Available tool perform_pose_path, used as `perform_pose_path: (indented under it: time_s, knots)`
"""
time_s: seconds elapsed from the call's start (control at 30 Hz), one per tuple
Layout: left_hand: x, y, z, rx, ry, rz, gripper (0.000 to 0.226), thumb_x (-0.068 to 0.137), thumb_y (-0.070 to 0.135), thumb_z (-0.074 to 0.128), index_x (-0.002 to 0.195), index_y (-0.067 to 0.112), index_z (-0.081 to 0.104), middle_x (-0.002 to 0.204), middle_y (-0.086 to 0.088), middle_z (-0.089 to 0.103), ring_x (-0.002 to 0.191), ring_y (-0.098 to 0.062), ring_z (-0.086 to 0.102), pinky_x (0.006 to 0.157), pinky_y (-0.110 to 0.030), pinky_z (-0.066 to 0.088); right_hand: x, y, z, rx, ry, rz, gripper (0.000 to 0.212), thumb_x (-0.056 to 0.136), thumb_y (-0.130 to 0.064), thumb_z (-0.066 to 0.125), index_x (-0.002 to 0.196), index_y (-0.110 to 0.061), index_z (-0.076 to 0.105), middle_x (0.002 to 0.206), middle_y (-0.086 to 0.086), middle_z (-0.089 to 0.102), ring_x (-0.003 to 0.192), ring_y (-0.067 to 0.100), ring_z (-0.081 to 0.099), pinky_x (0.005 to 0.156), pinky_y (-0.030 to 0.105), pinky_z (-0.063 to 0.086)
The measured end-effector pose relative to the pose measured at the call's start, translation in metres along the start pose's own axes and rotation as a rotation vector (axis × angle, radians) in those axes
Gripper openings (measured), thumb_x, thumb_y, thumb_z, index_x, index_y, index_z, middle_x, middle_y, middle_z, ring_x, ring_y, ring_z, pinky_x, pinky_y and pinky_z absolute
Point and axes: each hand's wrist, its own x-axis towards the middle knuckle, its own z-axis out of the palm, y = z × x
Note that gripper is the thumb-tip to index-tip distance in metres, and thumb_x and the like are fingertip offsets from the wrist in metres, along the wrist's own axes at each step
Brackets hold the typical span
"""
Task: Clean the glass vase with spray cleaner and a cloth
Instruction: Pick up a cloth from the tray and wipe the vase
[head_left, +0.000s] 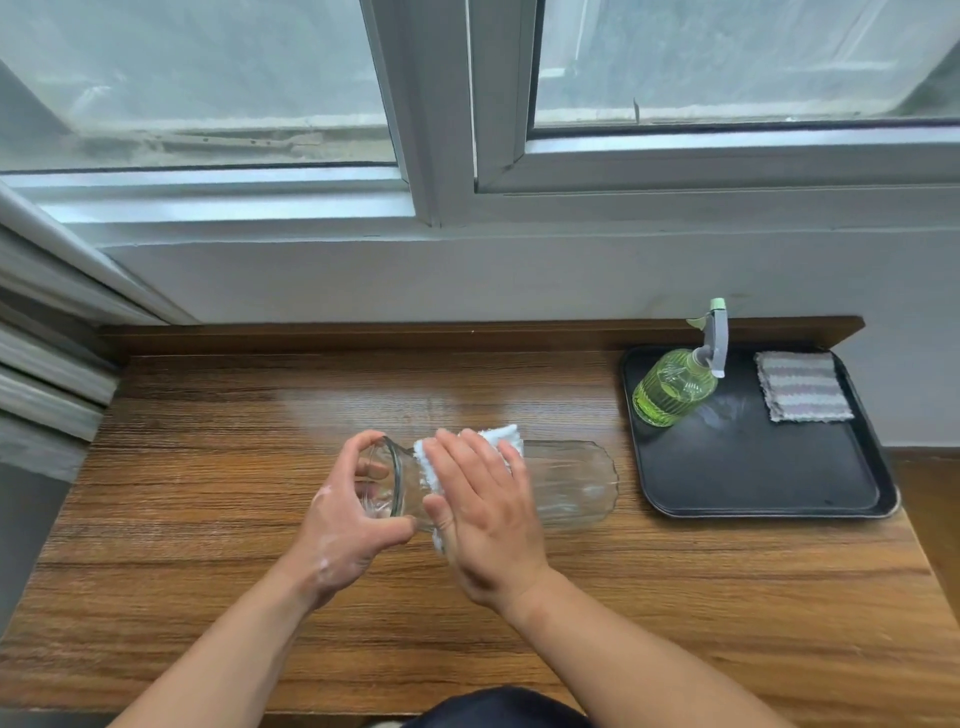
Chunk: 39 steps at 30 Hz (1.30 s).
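Note:
A clear ribbed glass vase (569, 483) lies on its side over the wooden table, its round end pointing left. My left hand (345, 525) grips that left end, fingers curled around the rim. My right hand (483, 512) lies flat on the vase's middle and presses a white cloth (501, 436) against the glass. Most of the cloth is hidden under my palm. The green spray bottle (672, 389) stands apart on a black tray at the right.
The black tray (753, 478) sits at the table's right end and also holds a folded striped cloth (802, 387). A raised wooden lip (363, 335) runs along the back under the window. Grey curtain folds (47, 364) hang at the left.

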Motion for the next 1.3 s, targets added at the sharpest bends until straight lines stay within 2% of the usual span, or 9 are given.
perform_pose_path:
  time_s: [0.2,0.4,0.6,0.77,0.87,1.03,1.13,1.2,1.3]
  knots:
    - [0.000,-0.013,0.005,-0.010,-0.027,-0.024,0.093,0.068,0.005,0.089,0.137,0.045,0.041,0.123,0.004,0.054,0.115,-0.015,0.056,0.080,-0.028,0.053,-0.018,0.067,-0.008,0.007,-0.013,0.199,0.061,0.106,-0.053,0.008,0.151,-0.030,0.042,0.155,-0.010,0.045,0.148,0.010,0.031,0.125,0.040,0.010]
    - [-0.001,-0.016,0.005,-0.021,-0.033,-0.020,0.093,0.070,0.004,0.089,0.136,0.046,0.040,0.124,0.005,0.053,0.116,-0.014,0.055,0.078,-0.026,0.053,-0.025,0.113,-0.010,0.045,0.090,0.397,0.057,0.105,-0.049,0.017,0.148,-0.028,0.047,0.149,-0.016,0.044,0.147,0.019,0.036,0.124,0.051,0.017]
    - [0.000,-0.009,0.004,-0.015,-0.013,0.002,0.095,0.049,0.037,0.088,0.132,0.050,0.043,0.121,0.001,0.059,0.112,-0.019,0.063,0.091,-0.044,0.059,-0.015,0.000,0.014,0.019,0.052,-0.002,0.050,0.106,-0.038,0.032,0.153,-0.022,0.041,0.158,-0.003,0.042,0.150,0.018,0.030,0.125,0.047,0.012]
    - [0.004,-0.009,0.001,-0.004,-0.045,0.014,0.095,0.065,0.008,0.091,0.137,0.046,0.041,0.123,0.002,0.055,0.114,-0.020,0.059,0.086,-0.039,0.058,-0.023,0.058,0.001,-0.006,0.009,0.153,0.055,0.107,-0.048,0.010,0.157,-0.031,0.026,0.163,-0.012,0.029,0.153,0.008,0.016,0.126,0.045,0.008]
    - [0.005,-0.011,0.001,-0.001,-0.048,0.003,0.094,0.068,0.002,0.089,0.137,0.046,0.041,0.123,0.004,0.054,0.113,-0.017,0.058,0.081,-0.031,0.055,-0.031,0.105,-0.005,0.020,0.051,0.327,0.060,0.106,-0.052,0.007,0.154,-0.032,0.036,0.159,-0.014,0.036,0.151,0.007,0.021,0.125,0.047,0.015]
    - [0.005,-0.016,-0.003,-0.032,-0.073,-0.023,0.095,0.070,0.001,0.087,0.137,0.048,0.040,0.126,0.004,0.052,0.116,-0.018,0.058,0.082,-0.031,0.055,-0.028,0.146,-0.012,0.235,0.161,0.446,0.047,0.107,-0.044,0.031,0.139,-0.027,0.060,0.139,-0.009,0.061,0.136,0.008,0.046,0.117,0.038,0.034]
    - [0.005,-0.018,-0.008,-0.011,-0.125,-0.041,0.100,0.069,0.000,0.089,0.138,0.054,0.039,0.132,0.009,0.047,0.111,-0.019,0.062,0.072,-0.027,0.057,-0.026,0.150,-0.032,0.320,0.206,0.576,0.033,0.108,-0.036,0.041,0.125,-0.036,0.069,0.087,-0.011,0.074,0.084,0.006,0.067,0.082,0.030,0.054]
    - [0.003,-0.018,-0.013,-0.012,-0.174,-0.063,0.108,0.067,0.003,0.092,0.142,0.056,0.035,0.134,0.013,0.042,0.110,-0.017,0.062,0.070,-0.026,0.057,-0.025,0.151,-0.044,0.322,0.275,0.648,0.031,0.108,-0.034,0.040,0.119,-0.041,0.068,0.070,-0.006,0.068,0.068,0.013,0.065,0.064,0.030,0.050]
    - [0.002,-0.015,-0.017,-0.048,-0.208,-0.071,0.111,0.060,0.034,0.098,0.147,0.056,0.033,0.132,0.023,0.042,0.111,-0.016,0.062,0.075,-0.030,0.057,-0.019,0.135,-0.059,0.345,0.349,0.566,0.030,0.109,-0.034,0.038,0.117,-0.044,0.065,0.069,-0.004,0.065,0.067,0.016,0.064,0.061,0.030,0.048]
